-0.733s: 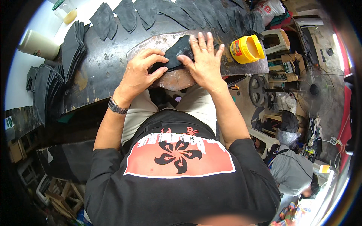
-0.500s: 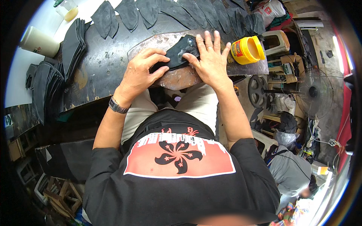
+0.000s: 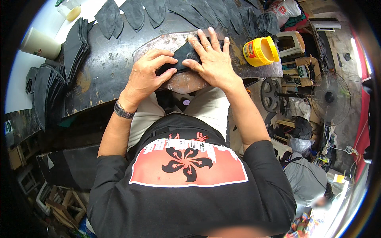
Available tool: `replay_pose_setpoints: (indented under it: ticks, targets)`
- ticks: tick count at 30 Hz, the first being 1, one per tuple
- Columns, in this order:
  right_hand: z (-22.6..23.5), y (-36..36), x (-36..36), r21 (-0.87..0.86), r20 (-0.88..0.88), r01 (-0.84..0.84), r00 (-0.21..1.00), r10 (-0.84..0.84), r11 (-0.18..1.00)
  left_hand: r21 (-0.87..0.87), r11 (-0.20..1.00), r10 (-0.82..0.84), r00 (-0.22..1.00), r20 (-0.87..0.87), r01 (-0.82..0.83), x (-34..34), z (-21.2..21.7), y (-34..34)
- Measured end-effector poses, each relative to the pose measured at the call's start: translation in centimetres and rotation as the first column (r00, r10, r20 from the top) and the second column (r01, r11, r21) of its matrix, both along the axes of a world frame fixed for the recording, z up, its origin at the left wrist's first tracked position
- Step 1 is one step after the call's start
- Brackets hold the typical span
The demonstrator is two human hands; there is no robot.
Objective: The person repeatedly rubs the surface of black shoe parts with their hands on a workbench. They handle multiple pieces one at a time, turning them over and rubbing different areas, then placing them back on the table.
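A black leather-like piece (image 3: 182,56) lies on a smooth, worn board (image 3: 184,84) at the table's near edge. My left hand (image 3: 149,68) grips the piece's left end between thumb and bent fingers. My right hand (image 3: 214,61) is spread flat over its right part, the thumb pointing left across the surface; that part of the piece is hidden beneath the palm and fingers. To the right of my right hand an open yellow jar (image 3: 251,52) stands on the table, its inside not clearly visible.
Several black cut pieces (image 3: 135,14) lie along the table's far side. Stacks of similar pieces (image 3: 76,49) sit at the left, near a pale cylindrical container (image 3: 39,43). A standing fan (image 3: 329,97) is off to the right, and a person in grey (image 3: 305,178) is behind at lower right.
My right hand has slid left over the black piece, covering the whitish smear that showed before. My left hand has stayed nearly in place at the left end.
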State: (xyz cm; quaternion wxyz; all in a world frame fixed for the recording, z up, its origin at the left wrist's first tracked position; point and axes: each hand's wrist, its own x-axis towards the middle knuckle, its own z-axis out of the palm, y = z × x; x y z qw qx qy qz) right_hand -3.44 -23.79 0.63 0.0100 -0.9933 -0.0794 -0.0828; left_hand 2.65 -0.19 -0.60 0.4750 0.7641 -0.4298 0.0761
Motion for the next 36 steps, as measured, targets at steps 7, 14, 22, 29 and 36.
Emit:
replay_pose_setpoints:
  ticks: [7, 14, 22, 29, 36]
  targets:
    - [0.2, 2.3, -2.9, 0.123, -0.093, -0.072, 0.992, 0.084, 0.990, -0.005, 1.000, 0.002, 0.999, -0.046, -0.002, -0.1, 0.0, 0.2]
    - [0.5, 1.8, -1.7, -0.027, 0.008, 0.006, 1.000, -0.005, 1.000, 0.015, 1.000, 0.014, 0.999, -0.046, -0.014, -0.2, 0.3, 0.0]
    - [-0.4, 3.6, -2.4, 0.099, 0.032, -0.074, 0.997, 0.071, 0.992, -0.076, 0.988, -0.151, 0.919, -0.363, 0.132, 2.3, 1.6, 0.8]
    - [-0.4, 4.6, -2.6, 0.047, 0.047, -0.018, 0.999, 0.016, 0.999, 0.198, 0.892, -0.406, 0.913, -0.041, 0.406, 10.4, 1.4, -4.3]
    - [-0.2, 4.7, -2.9, 0.028, 0.078, -0.019, 0.997, 0.017, 0.999, 0.257, 0.853, -0.434, 0.891, -0.134, 0.454, 11.5, 0.6, -5.4]
